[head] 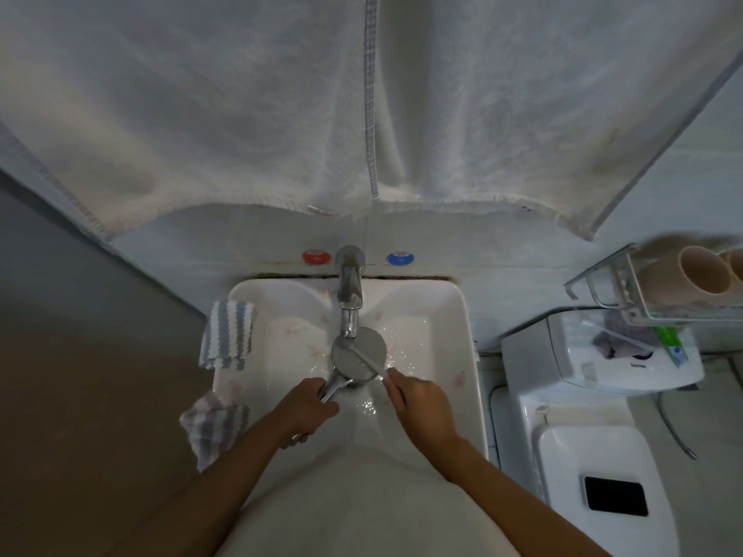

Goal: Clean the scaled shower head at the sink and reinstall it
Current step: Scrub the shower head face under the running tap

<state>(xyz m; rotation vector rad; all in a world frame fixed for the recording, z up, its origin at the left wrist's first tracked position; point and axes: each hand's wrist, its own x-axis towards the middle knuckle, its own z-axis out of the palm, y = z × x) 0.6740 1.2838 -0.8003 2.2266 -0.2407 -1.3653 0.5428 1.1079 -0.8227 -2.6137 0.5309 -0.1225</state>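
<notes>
Scrubbing the round chrome shower head (359, 352) under the chrome tap (349, 293), mid white ceramic sink (468, 335).

Left hand (307, 408) clenches its handle at 7 o'clock; right hand (418, 404) pinches a thin white brush (372, 360) across the face. Wet chrome looks slippery, rigid, moderately heavy; the handle is the safest hold.

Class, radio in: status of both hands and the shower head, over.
Left hand grips shower head handle, head under faucet. Right hand holds brush across its face. Nothing in the way.
</notes>
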